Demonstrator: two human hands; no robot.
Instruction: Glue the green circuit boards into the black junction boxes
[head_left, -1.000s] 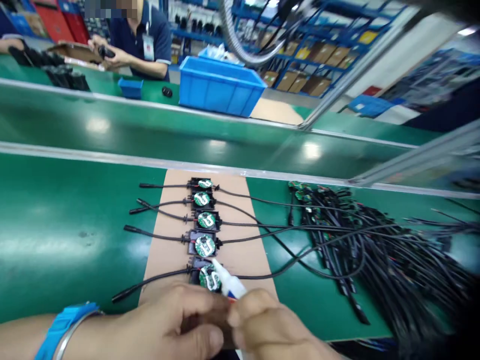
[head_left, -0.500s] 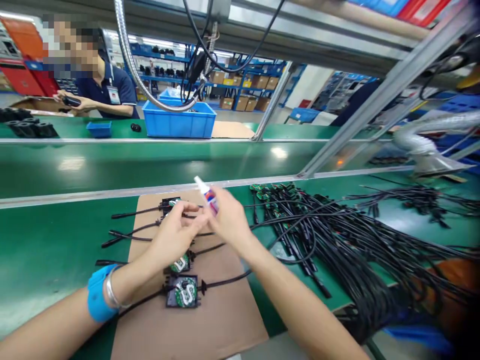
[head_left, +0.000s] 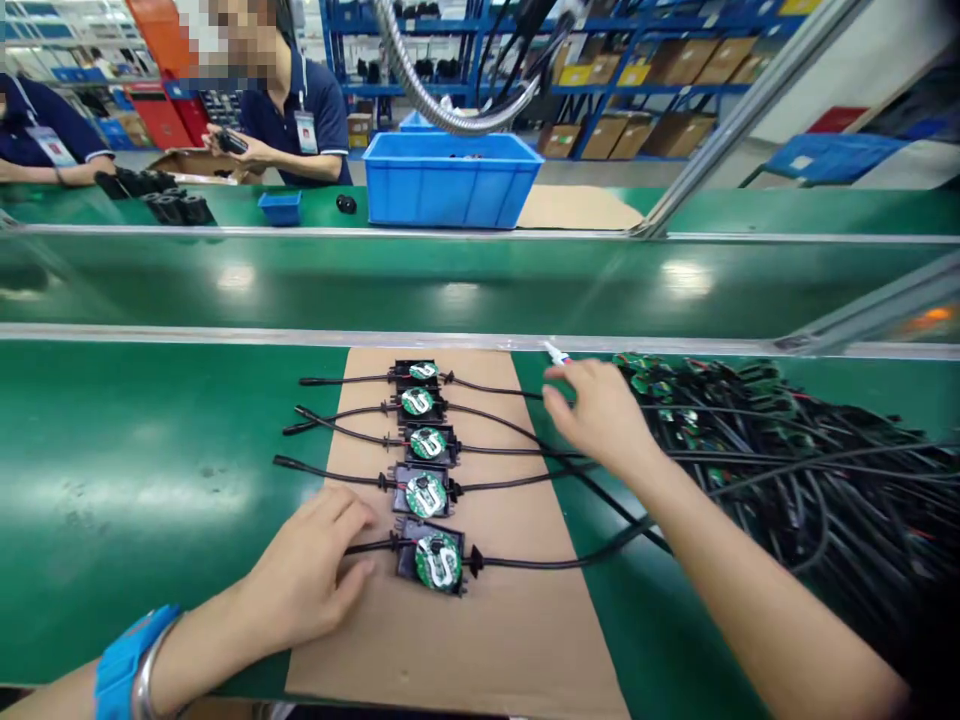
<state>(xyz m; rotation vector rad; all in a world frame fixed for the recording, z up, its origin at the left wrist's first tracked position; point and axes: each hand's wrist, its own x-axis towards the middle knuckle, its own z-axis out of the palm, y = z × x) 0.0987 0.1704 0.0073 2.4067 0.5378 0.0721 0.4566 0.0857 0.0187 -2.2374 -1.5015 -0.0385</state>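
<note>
**5 PCB modules [head_left: 428,443] in a row on cardboard [head_left: 450,645]**

L hand [head_left: 311,570], fingers loosely spread, is by cable [head_left: 369,547] of nearest module. R hand [head_left: 604,415] is nr far edge of green worktop [head_left: 150,480], white-tipped tube [head_left: 556,353] just past its fingers; can't tell if gripped. White squiggles [head_left: 426,494] on boards [head_left: 439,562]. Blk cable pile [head_left: 840,490] to R. Across: blue bin [head_left: 450,185], co-worker [head_left: 319,110] holding blk part [head_left: 231,142].

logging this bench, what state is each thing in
Left hand: open, loosely curled
Right hand: thumb and forefinger apart, grip unclear
White-tipped tube: partly hidden, capping unclear
Five black cases: open, circuit boards exposed
Cardboard sheet: lying flat
Cable pile: strands overlapping
Blue bin: upright, open-topped
</note>
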